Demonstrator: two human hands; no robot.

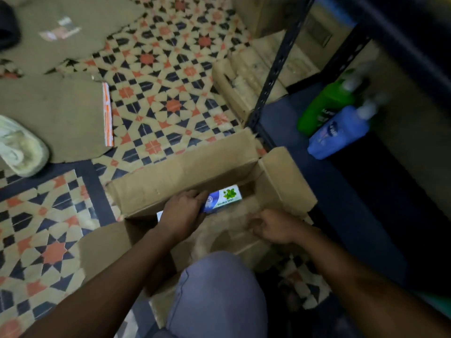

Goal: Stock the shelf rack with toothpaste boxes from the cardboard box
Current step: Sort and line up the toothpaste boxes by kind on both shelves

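**Tiled floor, carton parked by the rack**

Orange-and-navy patterned tile floor (156, 98). An open brown cardboard box (185, 172) sits just beside the dark metal shelf rack (275, 76), probably to keep the carry short. The left hand (181, 213) reaches inside, fingers curled round a blue-and-white toothpaste box (224, 197) whose far end pokes past the knuckles. The right hand (273, 226) is at the near flap, blurred. I cannot tell its grip; likely steadying.

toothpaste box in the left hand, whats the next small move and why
Probably lift the white-and-blue double mint toothpaste box up out of the open brown cardboard box. The left hand grips its near end, the carton lies inside the walls, and the dark metal shelf rack stands to the right, so it likely must clear the rim first.
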